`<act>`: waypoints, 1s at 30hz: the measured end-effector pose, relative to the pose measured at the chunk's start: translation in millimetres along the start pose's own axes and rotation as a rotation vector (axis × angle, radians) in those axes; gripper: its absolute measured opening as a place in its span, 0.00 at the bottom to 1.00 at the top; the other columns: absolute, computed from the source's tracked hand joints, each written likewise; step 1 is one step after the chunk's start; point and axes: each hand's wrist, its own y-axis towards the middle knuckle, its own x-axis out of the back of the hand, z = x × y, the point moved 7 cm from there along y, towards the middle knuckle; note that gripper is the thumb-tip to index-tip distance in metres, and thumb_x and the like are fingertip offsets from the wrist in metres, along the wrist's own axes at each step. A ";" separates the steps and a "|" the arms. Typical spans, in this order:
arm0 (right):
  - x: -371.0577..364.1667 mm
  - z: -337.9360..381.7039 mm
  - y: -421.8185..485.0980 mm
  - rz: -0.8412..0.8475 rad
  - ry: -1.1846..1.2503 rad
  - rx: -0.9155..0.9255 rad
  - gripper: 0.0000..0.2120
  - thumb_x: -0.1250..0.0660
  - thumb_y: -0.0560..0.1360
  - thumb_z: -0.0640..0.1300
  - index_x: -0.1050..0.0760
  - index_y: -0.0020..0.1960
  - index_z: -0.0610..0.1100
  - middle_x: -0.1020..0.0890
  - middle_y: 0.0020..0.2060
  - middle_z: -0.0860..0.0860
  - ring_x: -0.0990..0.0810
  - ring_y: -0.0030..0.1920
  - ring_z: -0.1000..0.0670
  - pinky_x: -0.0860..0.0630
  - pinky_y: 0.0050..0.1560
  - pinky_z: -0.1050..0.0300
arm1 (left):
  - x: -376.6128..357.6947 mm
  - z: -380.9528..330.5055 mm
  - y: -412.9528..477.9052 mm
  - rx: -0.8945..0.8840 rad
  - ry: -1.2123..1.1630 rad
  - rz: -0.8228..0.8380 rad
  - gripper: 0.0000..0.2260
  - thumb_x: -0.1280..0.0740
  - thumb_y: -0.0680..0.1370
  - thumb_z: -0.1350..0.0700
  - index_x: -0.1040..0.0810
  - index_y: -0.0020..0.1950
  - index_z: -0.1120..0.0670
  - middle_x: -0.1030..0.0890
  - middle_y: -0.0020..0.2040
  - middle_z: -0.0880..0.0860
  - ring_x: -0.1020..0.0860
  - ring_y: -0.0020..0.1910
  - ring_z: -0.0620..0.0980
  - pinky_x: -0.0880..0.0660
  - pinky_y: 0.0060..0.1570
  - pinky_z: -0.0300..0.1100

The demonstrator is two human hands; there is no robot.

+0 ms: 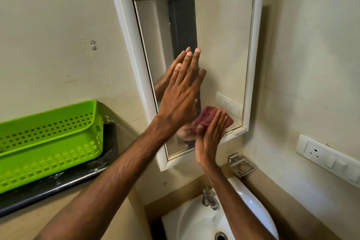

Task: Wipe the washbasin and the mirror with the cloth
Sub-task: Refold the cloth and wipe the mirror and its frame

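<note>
A white-framed mirror (220, 41) hangs on the wall above the white washbasin (196, 222). My left hand (181, 93) lies flat on the glass at its left side, fingers straight and pointing up. My right hand (211, 136) presses a folded dark-red cloth (208, 116) against the lower part of the mirror, near the bottom right corner, with straight fingers over the cloth. The basin sits below, partly hidden by my right forearm.
A chrome tap (209, 198) stands at the back of the basin. A metal soap holder (241, 165) is fixed to the wall below the mirror. A green plastic basket (48, 142) rests on a dark counter (58, 185) at left. A switch panel (329, 158) is at right.
</note>
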 end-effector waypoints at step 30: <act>57.6 -69.5 105.4 -0.109 -0.160 -0.259 0.44 0.60 0.77 0.67 0.59 0.84 0.40 0.55 0.85 0.42 0.57 0.85 0.42 0.60 0.84 0.43 | 6.8 -21.7 1.0 0.071 -0.133 0.286 0.48 0.70 0.62 0.38 0.49 0.82 0.48 0.67 0.80 0.61 0.67 0.79 0.61 0.66 0.78 0.57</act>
